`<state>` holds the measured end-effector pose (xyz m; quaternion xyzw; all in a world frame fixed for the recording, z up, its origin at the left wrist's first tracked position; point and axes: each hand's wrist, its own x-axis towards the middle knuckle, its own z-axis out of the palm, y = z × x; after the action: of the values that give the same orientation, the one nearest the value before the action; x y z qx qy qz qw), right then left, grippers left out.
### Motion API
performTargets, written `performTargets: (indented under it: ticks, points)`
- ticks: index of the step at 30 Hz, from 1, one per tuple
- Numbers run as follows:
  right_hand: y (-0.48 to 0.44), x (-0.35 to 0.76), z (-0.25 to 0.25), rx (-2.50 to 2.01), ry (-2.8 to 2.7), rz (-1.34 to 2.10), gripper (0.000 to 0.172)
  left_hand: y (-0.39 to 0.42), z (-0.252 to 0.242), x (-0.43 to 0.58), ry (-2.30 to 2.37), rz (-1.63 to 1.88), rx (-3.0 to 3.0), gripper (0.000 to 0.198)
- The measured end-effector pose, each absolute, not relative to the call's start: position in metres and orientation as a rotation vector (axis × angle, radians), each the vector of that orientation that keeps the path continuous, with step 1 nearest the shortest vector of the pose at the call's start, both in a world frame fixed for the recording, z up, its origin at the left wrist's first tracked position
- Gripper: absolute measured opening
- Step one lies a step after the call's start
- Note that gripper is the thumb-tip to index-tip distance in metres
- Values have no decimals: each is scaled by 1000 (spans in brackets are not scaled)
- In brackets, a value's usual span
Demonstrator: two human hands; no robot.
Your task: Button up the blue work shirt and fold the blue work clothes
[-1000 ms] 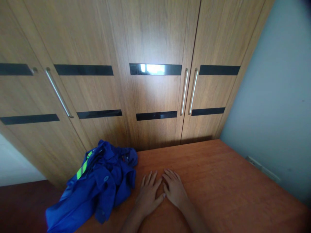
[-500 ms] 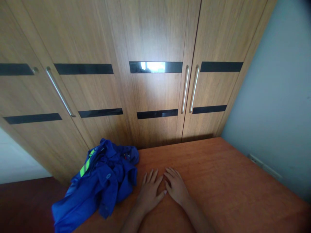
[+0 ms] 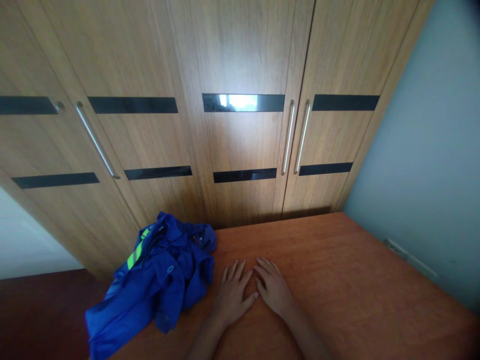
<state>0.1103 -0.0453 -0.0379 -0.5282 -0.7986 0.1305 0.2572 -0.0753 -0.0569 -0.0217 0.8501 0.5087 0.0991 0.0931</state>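
Note:
My left hand (image 3: pixel 233 296) lies flat on the reddish-brown wooden table (image 3: pixel 348 290), palm down with its fingers spread. Beside it my right hand (image 3: pixel 275 290) also rests palm down on the tabletop, fingers stretched out. The thumbs and index fingers of the two hands are close together. Neither hand holds anything. Just left of my left hand is a crumpled blue work garment (image 3: pixel 150 285) with a yellow-green and grey reflective strip (image 3: pixel 135 255). It lies in a heap, and part of it hangs past the table's left side.
A wooden wardrobe (image 3: pixel 240 140) with black strips and metal handles (image 3: pixel 288 137) stands behind the table, its doors closed. At right is a pale blue-grey wall (image 3: pixel 423 150) with a socket strip (image 3: pixel 410 260) low on it. Dark reddish floor (image 3: pixel 41 315) shows at left.
The view has shifted very slightly, so the wardrobe and garment sit a little further right. Both hands stay in the same place on the table.

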Motion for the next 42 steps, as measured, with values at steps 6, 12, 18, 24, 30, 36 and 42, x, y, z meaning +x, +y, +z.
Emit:
performTargets:
  ticks: [6, 12, 18, 24, 30, 36, 42]
  points:
    - [-46, 111, -37, -1429, -2168, 355, 48, -56, -22, -75, 1513, 282, 2518, 64]
    - [-45, 111, -40, -1431, -2161, 361, 49, -56, -23, -76, 1510, 284, 2523, 65]
    - [-45, 111, -38, -1427, -2165, 366, 50, -55, -24, -77, 1500, 299, 2534, 65]
    - [-45, 111, -36, -1437, -2168, 380, 50, -55, -26, -78, 1495, 308, 2525, 65]
    - [-46, 111, -36, -1433, -2168, 371, 50, -55, -22, -77, 1493, 288, 2498, 65]
    - [-46, 111, -38, -1423, -2175, 364, 49, -57, -18, -76, 1495, 275, 2476, 65]
    - [-45, 112, -41, -1406, -2162, 368, 49, -57, -18, -76, 1507, 268, 2459, 65]
